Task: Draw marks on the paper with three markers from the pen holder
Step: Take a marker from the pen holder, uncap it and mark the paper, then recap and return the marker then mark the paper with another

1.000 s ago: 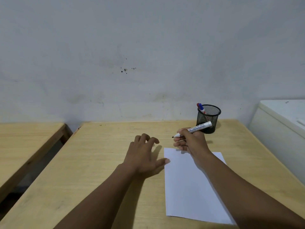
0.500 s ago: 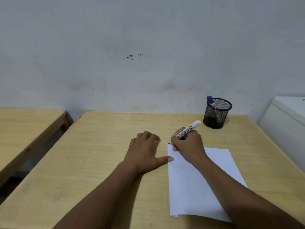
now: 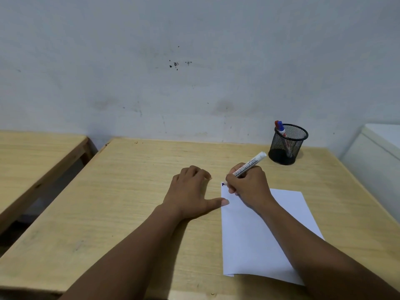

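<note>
My right hand [image 3: 249, 187] gripped the whiteboard marker [image 3: 249, 164], tip hidden at paper [image 3: 249, 234] corner; dark mark [image 3: 223, 184] barely legible. Left hand [image 3: 190, 191] lay flat, thumb on paper edge.

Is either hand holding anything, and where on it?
The right hand grips a white-barrelled board marker near its writing tip. The left hand holds nothing.

Matt wooden table [image 3: 134, 191], wire-mesh pen holder [image 3: 287, 148]

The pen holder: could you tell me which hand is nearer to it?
Right. The right hand, gripping a marker, is just in front of the pen holder; the left hand lies flat farther left.
</note>
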A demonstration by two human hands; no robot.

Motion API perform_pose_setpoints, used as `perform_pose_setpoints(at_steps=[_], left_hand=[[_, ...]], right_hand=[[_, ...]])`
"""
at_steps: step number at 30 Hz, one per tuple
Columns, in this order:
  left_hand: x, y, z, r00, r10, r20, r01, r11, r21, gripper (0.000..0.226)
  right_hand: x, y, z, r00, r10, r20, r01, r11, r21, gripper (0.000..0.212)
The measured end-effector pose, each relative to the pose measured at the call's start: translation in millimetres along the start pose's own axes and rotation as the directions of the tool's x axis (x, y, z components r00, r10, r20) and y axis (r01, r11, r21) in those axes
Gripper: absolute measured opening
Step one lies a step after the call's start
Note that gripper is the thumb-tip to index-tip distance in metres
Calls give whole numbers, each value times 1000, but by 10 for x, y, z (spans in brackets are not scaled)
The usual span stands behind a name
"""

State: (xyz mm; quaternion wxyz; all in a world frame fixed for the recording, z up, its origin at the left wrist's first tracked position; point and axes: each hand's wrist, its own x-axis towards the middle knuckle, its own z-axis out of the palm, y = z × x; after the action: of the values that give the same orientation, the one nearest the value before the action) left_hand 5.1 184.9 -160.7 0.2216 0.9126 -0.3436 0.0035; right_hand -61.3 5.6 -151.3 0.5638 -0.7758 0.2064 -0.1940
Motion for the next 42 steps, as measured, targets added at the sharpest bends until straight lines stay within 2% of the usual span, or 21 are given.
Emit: perform_pose_setpoints(at_steps=[2, 5, 7, 10, 12, 13, 14, 16, 18, 19, 24, 29, 37, 39, 42], left_hand=[[-7, 15, -11, 1000, -14, -15, 13, 999, -50, 83], [1, -53, -150, 999, -41, 18, 44, 966, -253, 46], [16, -131, -268, 998, 3, 61, 10, 976, -220, 23], [21, -194, -315, 998, 21, 57, -15, 995, -104, 16], [54, -169, -308, 999, -29, -16, 25, 982, -189, 14], [85, -125, -336, 994, -92, -55, 71, 946, -316, 13], [137, -71, -388, 983, -171, -65, 118, 867, -484, 14], [249, 94, -533, 962, -269, -38, 138, 606, -784, 18], [350, 327, -671, 957, -289, 8, 126, 391, -912, 19], [401, 436, -707, 958, -285, 26, 128, 344, -930, 20], [625, 776, -675, 957, -278, 85, 156, 244, -957, 25], [701, 922, -578, 967, -233, 105, 154, 201, -967, 26], [730, 980, -514, 970, -219, 104, 154, 222, -963, 23], [748, 1056, -507, 970, -232, 72, 128, 239, -962, 20], [835, 1165, -542, 967, -255, 6, 80, 280, -957, 19]], right_hand=[[29, -28, -47, 997, 71, -29, -66, 985, 161, 8], [83, -83, -140, 983, 183, -22, -161, 911, 380, 17], [110, -122, -188, 965, 260, 8, -234, 853, 467, 17], [153, -212, -235, 929, 368, 48, -320, 731, 602, 13], [175, -322, -296, 930, 366, 40, -304, 702, 644, 13], [187, -384, -339, 940, 340, 42, -284, 703, 653, 12], [189, -456, -385, 950, 307, 57, -267, 705, 657, 11], [176, -591, -483, 961, 253, 115, -263, 696, 668, 4], [151, -694, -567, 960, 225, 167, -277, 673, 685, 5], [136, -730, -597, 959, 219, 180, -282, 662, 695, 8], [88, -885, -651, 972, 178, 153, -232, 647, 726, 14], [82, -918, -709, 981, 157, 109, -187, 669, 719, 12], [116, -822, -728, 988, 128, 88, -152, 691, 707, 11], [141, -800, -702, 988, 123, 96, -154, 675, 721, 12], [191, -781, -673, 986, 132, 106, -165, 599, 783, 15]])
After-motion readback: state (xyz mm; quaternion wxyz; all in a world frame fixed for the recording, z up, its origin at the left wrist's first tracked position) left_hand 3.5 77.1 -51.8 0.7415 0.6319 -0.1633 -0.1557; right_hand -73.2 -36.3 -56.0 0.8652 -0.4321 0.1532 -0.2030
